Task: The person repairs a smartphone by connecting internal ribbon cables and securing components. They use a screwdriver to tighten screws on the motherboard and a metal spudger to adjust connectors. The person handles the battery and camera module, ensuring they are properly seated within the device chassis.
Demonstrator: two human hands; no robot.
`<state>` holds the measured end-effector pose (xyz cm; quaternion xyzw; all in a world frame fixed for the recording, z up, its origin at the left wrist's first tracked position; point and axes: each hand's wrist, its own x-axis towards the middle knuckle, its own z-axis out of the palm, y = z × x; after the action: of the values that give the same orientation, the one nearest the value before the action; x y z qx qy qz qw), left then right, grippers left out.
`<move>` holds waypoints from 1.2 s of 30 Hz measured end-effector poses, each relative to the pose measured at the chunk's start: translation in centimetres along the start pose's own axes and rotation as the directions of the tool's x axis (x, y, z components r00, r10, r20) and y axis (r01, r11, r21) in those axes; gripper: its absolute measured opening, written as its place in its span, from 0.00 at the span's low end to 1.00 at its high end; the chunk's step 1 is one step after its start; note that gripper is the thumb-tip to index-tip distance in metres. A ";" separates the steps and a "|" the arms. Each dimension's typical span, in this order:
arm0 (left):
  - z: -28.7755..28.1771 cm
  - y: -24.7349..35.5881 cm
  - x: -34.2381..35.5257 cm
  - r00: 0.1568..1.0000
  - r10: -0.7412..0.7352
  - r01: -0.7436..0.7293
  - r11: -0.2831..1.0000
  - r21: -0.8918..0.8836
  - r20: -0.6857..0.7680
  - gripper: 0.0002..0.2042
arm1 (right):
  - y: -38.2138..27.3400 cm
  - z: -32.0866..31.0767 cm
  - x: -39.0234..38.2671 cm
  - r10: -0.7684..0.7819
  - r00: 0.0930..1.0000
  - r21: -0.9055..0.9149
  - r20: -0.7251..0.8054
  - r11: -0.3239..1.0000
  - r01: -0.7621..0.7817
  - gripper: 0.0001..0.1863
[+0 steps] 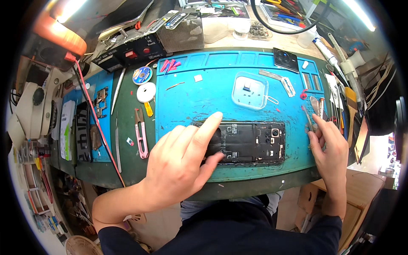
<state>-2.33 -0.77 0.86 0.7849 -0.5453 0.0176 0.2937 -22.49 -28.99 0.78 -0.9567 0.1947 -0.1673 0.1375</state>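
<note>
An opened smartphone (244,142), its black battery and camera modules showing, lies sideways on the blue work mat (191,102). My left hand (180,163) is over the phone's left end and hides part of it. Its index finger points up past the top edge and its thumb is spread apart, with nothing held. At the mat's right edge, my right hand (325,142) closes thumb and index finger around a slim tool (308,117) with a reddish end. The fingers partly cover that tool, so I cannot tell its exact kind. Beyond the phone sits a clear dish (250,91) with small dark parts inside.
Pink-handled snips (140,136), a white spool (146,92) and a solder reel (142,75) lie left of the mat. A dark phone back cover (285,60) rests at the far right, and a wooden-handled brush (351,110) is beyond my right hand. A red cable (97,123) crosses the left side.
</note>
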 end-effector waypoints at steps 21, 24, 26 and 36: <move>-2.1 -3.5 -0.8 0.977 0.198 -0.202 0.978 0.049 0.077 0.19 | -9.7 4.9 5.7 -0.692 0.704 0.136 0.160 0.722 0.679 0.25; -1.8 -4.0 -0.1 0.970 0.237 -0.239 0.971 0.030 0.052 0.20 | -9.9 5.1 5.4 -0.692 0.694 0.103 0.196 0.719 0.688 0.28; -1.6 -4.1 0.1 0.972 0.232 -0.233 0.972 0.027 0.047 0.21 | -10.1 4.9 5.5 -0.709 0.676 0.084 0.202 0.700 0.709 0.28; -1.1 -4.7 -0.1 0.958 0.284 -0.286 0.947 0.145 0.040 0.20 | -10.6 5.0 5.7 -0.713 0.674 0.099 0.193 0.697 0.710 0.32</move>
<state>2.01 0.89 -0.31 0.7178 -0.6528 0.0934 0.2234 -12.21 -21.00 1.20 -0.9680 -0.2104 -0.1037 0.0894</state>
